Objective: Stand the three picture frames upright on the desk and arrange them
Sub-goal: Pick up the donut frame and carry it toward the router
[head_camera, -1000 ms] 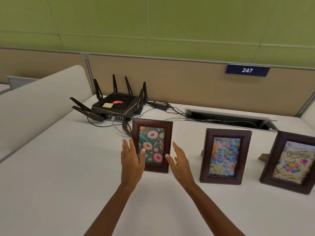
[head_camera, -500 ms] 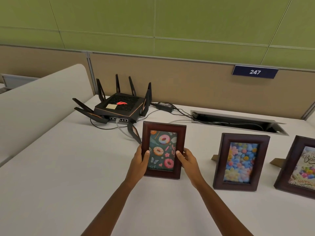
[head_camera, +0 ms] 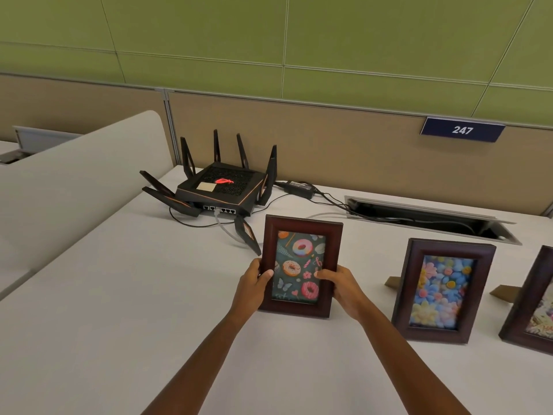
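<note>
Both hands, left hand (head_camera: 253, 284) and right hand (head_camera: 344, 286), are clamping the donut frame (head_camera: 300, 266), standing left of the flower frame (head_camera: 443, 290); shoving it farther risks hitting the router antenna (head_camera: 247, 235).

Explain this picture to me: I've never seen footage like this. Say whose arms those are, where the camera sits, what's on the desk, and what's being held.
No machine here: a person wears a wide-angle camera on the head, looking down at bare arms. The left hand and right hand grip the side edges of the doughnut frame, upright on the white desk. To its right stand the flower frame and a third frame, cut off by the picture's edge. Behind sit a black router with antennas, its power adapter, and an open cable slot. A sign reads 247.
</note>
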Demonstrator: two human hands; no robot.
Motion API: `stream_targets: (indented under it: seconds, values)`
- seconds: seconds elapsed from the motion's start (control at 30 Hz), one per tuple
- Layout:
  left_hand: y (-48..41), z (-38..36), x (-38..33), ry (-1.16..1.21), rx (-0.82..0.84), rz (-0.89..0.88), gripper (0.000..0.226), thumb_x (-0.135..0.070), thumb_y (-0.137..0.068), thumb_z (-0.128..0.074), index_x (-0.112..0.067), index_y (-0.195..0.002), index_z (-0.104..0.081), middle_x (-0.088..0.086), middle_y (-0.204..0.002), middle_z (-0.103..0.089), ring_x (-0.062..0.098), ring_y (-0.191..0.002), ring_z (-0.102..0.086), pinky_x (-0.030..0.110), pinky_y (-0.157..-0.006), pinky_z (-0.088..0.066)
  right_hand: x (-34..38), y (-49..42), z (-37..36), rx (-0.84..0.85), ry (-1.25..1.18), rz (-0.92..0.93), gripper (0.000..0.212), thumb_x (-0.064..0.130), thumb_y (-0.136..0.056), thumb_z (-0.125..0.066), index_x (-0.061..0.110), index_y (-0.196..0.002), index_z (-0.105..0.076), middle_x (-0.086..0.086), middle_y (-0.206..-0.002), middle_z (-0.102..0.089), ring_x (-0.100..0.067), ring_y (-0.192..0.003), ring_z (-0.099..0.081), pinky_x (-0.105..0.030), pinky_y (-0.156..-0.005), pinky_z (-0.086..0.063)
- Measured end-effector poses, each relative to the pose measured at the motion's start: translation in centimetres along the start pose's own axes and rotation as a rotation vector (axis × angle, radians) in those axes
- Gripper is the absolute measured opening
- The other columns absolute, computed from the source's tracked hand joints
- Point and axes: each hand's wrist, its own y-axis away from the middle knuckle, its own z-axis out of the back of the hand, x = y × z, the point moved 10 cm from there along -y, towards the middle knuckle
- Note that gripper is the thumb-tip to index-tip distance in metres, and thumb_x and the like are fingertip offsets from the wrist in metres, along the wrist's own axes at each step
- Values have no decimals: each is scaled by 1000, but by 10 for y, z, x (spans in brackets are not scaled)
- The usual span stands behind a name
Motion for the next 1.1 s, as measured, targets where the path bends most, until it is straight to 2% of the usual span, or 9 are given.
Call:
stream_targets:
  seconds: [0.2, 0.3, 0.43, 0.5, 0.63, 0.73, 0.87, 0.97, 1.1]
  values:
    - [3, 25, 3, -12, -74, -28, 28, -13, -95, -39, 5, -116, -45, 19, -118, -59, 31, -110, -57, 33, -82, -52, 9, 3, -21, 12, 5, 37, 20, -2, -81, -53, 17, -87, -58, -6, -92, -66, -19, -82, -64, -30, -72, -53]
    - [4, 47, 0, 11, -128, -67, 27, -14, -95, -40, 3, -116, -47, 8, -107, -57, 21, -102, -56, 15, -69, -49, 24, 2, -40, 50, 27, 80, 20, -1, -82, -53, 17, -87, -58, -5, -91, -66, -20, -82, -64, -30, -72, -53]
    - [4, 83, -10, 86, -197, -108, 28, -14, -94, -42, 2, -116, -47, 3, -103, -56, 15, -97, -55, 3, -58, -49, 54, -1, -71, 68, 48, 158, 19, 1, -82, -54, 19, -85, -57, -2, -88, -66, -17, -79, -64, -25, -66, -56]
    - [3, 103, -15, 113, -237, -122, 28, -14, -94, -42, 2, -116, -48, 5, -105, -57, 16, -98, -55, 8, -63, -51, 66, -6, -87, 80, 42, 173, 18, 1, -82, -54, 17, -88, -56, -2, -88, -66, -17, -79, -64, -26, -65, -55]
    - [-2, 143, -21, 124, -296, -141, 28, -14, -94, -43, 2, -116, -49, 17, -115, -61, 23, -102, -58, 32, -82, -51, 85, -18, -121, 123, 50, 182, 19, 3, -83, -54, 11, -100, -53, -1, -90, -64, -21, -84, -63, -31, -73, -53]
    - [-10, 169, -21, 112, -331, -141, 29, -14, -94, -44, 2, -116, -50, 20, -117, -61, 20, -98, -56, 29, -79, -50, 97, -29, -148, 173, 57, 186, 21, 2, -83, -53, 11, -102, -53, -1, -89, -65, -17, -80, -63, -29, -69, -53]
    - [-21, 204, -15, 110, -369, -142, 30, -15, -93, -44, 1, -118, -50, 19, -119, -60, 18, -98, -56, 13, -67, -51, 108, -46, -186, 227, 70, 169, 25, 2, -82, -54, 10, -106, -52, -3, -92, -65, -15, -77, -64, -24, -61, -55]
    - [-30, 231, -6, 129, -394, -126, 30, -14, -93, -44, 2, -118, -49, 19, -119, -60, 22, -100, -57, 30, -81, -52, 113, -63, -215, 253, 71, 158, 26, 0, -81, -55, 10, -104, -54, -8, -101, -64, -22, -83, -65, -30, -69, -54]
    - [-45, 264, 9, 131, -424, -92, 29, -13, -93, -44, 3, -116, -50, 12, -107, -60, 32, -106, -59, 38, -83, -52, 116, -85, -253, 279, 91, 139, 26, -2, -78, -55, 9, -100, -56, -15, -106, -64, -28, -91, -62, -34, -77, -52]
